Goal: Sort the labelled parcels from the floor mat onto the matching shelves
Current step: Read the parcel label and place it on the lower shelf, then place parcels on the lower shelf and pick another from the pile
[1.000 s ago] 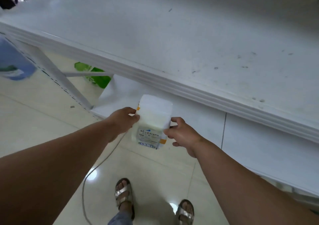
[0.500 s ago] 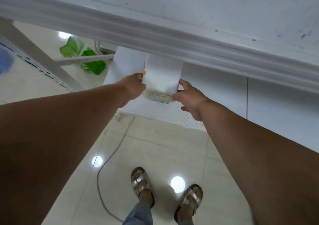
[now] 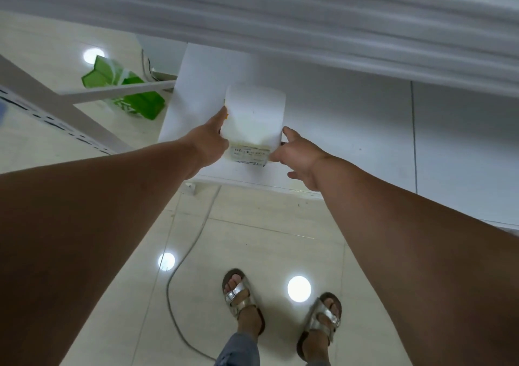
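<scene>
A white parcel with a printed label on its near face sits at the front left of the lower white shelf. My left hand holds its left side, thumb along the edge by an orange tape strip. My right hand pinches its near right corner, the other fingers hanging loose. The upper shelf board overhangs the parcel and hides the back of the lower shelf.
A white slotted upright and crossbar frame the rack's left end. A green bag lies on the tiled floor behind them. A grey cable runs across the floor by my sandalled feet.
Both hands carried the parcel from in front of the rack forward under the upper board and set it down on the lower shelf. My view tilted further down.
</scene>
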Available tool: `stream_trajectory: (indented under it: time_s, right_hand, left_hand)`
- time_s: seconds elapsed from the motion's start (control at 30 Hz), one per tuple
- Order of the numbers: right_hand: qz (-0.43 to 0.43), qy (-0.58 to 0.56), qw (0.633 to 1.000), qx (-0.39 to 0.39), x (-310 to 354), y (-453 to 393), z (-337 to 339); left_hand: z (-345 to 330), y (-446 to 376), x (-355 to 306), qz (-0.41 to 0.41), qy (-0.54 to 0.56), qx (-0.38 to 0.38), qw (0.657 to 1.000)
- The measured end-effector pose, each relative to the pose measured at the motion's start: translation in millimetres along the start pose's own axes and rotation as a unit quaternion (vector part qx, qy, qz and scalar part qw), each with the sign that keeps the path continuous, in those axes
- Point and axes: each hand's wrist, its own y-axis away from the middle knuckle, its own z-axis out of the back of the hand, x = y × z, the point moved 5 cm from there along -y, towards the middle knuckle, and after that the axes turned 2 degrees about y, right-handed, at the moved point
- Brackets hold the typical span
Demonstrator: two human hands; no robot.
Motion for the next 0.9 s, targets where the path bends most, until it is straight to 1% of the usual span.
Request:
stream_trajectory:
  time_s: [0.13, 0.27, 0.33, 0.47, 0.57, 0.7, 0.9]
  right_hand:
    - [-0.003, 0.01, 1.0, -0.01, -4.2, 4.0, 2.0]
    - [-0.005, 0.033, 0.999, -0.021, -16.1, 17.8, 12.6]
    - [-0.007, 0.047, 0.998, -0.028, -23.0, 26.9, 19.8]
    - [0.005, 0.1, 0.994, -0.04, -36.3, 53.6, 36.2]
    - [0.02, 0.138, 0.988, -0.06, -52.4, 80.9, 53.7]
    - [0.048, 0.216, 0.971, -0.087, -83.6, 126.2, 81.8]
    - [0.051, 0.251, 0.958, -0.131, -163.7, 213.6, 136.0]
  left_hand:
    - [0.7, 4.6, -1.3, 0.002, -0.028, -0.001, 1.0]
    - [5.4, 18.3, -16.0, -0.03, -0.084, -0.042, 0.995]
    - [9.6, 27.4, -23.2, -0.047, -0.144, -0.062, 0.986]
    - [2.5, 51.6, -38.2, -0.062, -0.278, -0.05, 0.957]
    - [-17.9, 77.6, -60.1, -0.074, -0.345, -0.051, 0.934]
    - [-60.2, 118.7, -93.4, -0.114, -0.395, -0.045, 0.91]
    - [-143.2, 196.8, -144.6, -0.174, -0.448, -0.033, 0.877]
